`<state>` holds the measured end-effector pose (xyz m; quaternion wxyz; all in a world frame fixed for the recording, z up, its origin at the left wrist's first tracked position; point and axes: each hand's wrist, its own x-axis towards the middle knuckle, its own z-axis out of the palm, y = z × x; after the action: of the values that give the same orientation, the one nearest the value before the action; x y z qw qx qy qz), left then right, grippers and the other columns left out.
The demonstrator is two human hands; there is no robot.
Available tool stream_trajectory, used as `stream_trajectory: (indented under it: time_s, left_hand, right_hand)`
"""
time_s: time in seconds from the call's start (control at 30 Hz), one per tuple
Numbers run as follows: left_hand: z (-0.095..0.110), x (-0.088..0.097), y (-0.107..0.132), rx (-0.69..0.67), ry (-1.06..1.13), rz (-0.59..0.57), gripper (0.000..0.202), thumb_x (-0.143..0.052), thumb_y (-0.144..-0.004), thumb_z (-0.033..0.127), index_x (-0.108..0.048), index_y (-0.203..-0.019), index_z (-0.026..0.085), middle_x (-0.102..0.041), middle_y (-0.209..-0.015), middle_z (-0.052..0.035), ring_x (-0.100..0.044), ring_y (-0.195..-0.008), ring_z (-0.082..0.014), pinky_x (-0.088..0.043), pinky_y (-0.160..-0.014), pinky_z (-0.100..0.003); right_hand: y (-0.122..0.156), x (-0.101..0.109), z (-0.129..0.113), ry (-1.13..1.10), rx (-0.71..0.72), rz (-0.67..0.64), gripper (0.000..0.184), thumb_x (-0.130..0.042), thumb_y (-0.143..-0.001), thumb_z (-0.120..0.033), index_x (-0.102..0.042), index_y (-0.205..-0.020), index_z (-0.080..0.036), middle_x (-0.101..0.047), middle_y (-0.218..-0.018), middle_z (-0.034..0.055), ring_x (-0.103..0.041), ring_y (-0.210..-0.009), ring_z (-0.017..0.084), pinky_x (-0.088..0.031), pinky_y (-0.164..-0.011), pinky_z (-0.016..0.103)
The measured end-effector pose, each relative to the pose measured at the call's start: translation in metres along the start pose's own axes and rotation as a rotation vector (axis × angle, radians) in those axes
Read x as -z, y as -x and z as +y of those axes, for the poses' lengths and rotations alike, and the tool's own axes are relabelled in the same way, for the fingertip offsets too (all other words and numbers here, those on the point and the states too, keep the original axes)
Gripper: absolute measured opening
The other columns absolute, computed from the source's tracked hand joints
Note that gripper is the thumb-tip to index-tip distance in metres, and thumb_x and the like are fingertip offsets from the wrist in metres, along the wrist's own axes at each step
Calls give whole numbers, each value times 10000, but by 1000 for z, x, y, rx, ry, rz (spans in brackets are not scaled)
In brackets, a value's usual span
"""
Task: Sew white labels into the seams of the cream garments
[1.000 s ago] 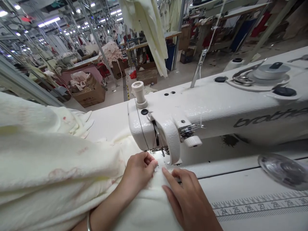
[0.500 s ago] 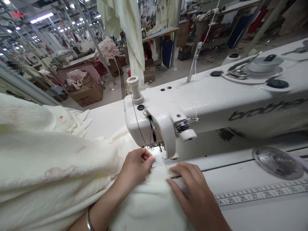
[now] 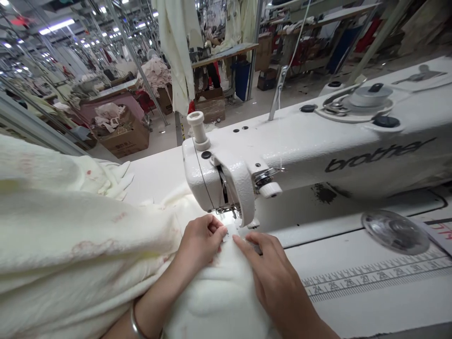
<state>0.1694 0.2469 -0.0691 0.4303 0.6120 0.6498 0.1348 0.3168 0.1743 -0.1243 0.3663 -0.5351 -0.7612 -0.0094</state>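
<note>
Left hand (image 3: pixel 200 241) still pinches the small white label (image 3: pixel 230 230) on the cream cloth (image 3: pixel 221 294), just in front of the presser foot (image 3: pixel 233 214). Right hand (image 3: pixel 277 270) — loosely spread, gripping nothing — is back in, index on cloth beside it. Label part-covered, print unreadable; foot indistinct — red-marked paper (image 3: pixel 438 233) cut off at right.

A smooth white tabletop (image 3: pixel 402 303) bears a white metal sewing machine (image 3: pixel 293 141) lettered "brother" from about twelve to three o'clock, and a printed black ruler scale (image 3: pixel 370 278) marks the surface at four. Soft cream cloth with faint pinkish patterning (image 3: pixel 88 226) is heaped from six round to nine. Toward half past three lies a clear, round, plastic-looking disc (image 3: pixel 395 231), just beside a pale sheet with red marks (image 3: pixel 439 234).
</note>
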Motion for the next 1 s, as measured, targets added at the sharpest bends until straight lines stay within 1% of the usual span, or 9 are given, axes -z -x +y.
stream_trajectory:
  time_s: [0.13, 0.37, 0.57, 0.67, 0.73, 0.77, 0.83, 0.93, 1.0]
  left_hand:
    - [3, 0, 2, -26, -52, 25, 189, -539, -790, 301, -559, -664, 161, -531, -450, 26, -462, -393, -98, -353, -446, -202]
    - [5, 2, 2, -29, -57, 23, 176, -540, -779, 280, -569, -651, 164, -530, -444, 28, -459, -394, -103, -356, -469, -214]
    - [5, -1, 0, -49, -81, 30, 176, -533, -795, 266, -563, -654, 165, -526, -453, 24, -493, -429, -114, -370, -490, -217]
    - [6, 0, 1, -64, -128, 30, 169, -523, -816, 267, -574, -694, 163, -569, -521, 4, -542, -487, -128, -402, -516, -225]
    - [4, 4, 6, -84, -216, 56, 138, -538, -822, 278, -598, -799, 156, -629, -650, -25, -591, -561, -152, -449, -559, -253]
    - [2, 6, 10, -118, -276, 83, 148, -537, -828, 275, -603, -881, 153, -652, -746, -46, -615, -614, -169, -477, -589, -277]
    - [-6, 10, 21, -280, -398, 140, 219, -498, -856, 241, -581, -1038, 152, -649, -951, -89, -650, -760, -204, -533, -671, -332]
    - [-23, 13, 35, -666, -552, 152, 301, -410, -906, 174, -529, -1180, 142, -588, -1179, -130, -618, -1046, -223, -557, -862, -371]
    - [-33, 12, 40, -877, -666, 119, 360, -408, -921, 158, -465, -1272, 103, -535, -1301, -156, -513, -1229, -238, -507, -985, -381]
  right_hand:
    - [4, -5, 2, 41, 20, -16, 483, -312, -805, 50, -613, -1140, -125, -543, -1004, 133, -518, -934, 225, -559, -741, 367]
    - [14, -15, 3, -23, -54, -21, 511, -282, -817, 57, -571, -1205, -109, -517, -1059, 144, -485, -986, 243, -528, -771, 407]
    - [14, -17, 4, -15, -53, -9, 542, -265, -800, 66, -575, -1198, -132, -530, -1047, 134, -492, -978, 241, -528, -774, 404]
    - [11, -13, 5, -3, -15, -10, 547, -281, -768, 82, -584, -1177, -117, -524, -1039, 138, -495, -968, 244, -540, -757, 405]
    - [9, -10, 4, -2, 0, 2, 561, -286, -753, 91, -583, -1180, -118, -524, -1029, 139, -498, -962, 240, -546, -745, 407]
    - [8, -9, 4, -1, 6, 6, 569, -286, -748, 95, -582, -1184, -121, -527, -1025, 140, -501, -960, 238, -548, -742, 407]
    - [5, -7, 3, 15, 17, 20, 574, -280, -744, 102, -588, -1177, -116, -532, -1009, 142, -506, -954, 236, -552, -735, 406]
    - [3, -5, 2, 52, 53, 17, 579, -272, -729, 117, -596, -1160, -95, -531, -986, 141, -508, -936, 231, -558, -729, 399]
    - [2, -5, 1, 67, 58, 29, 578, -267, -724, 127, -598, -1151, -81, -525, -981, 141, -504, -930, 231, -560, -729, 402]
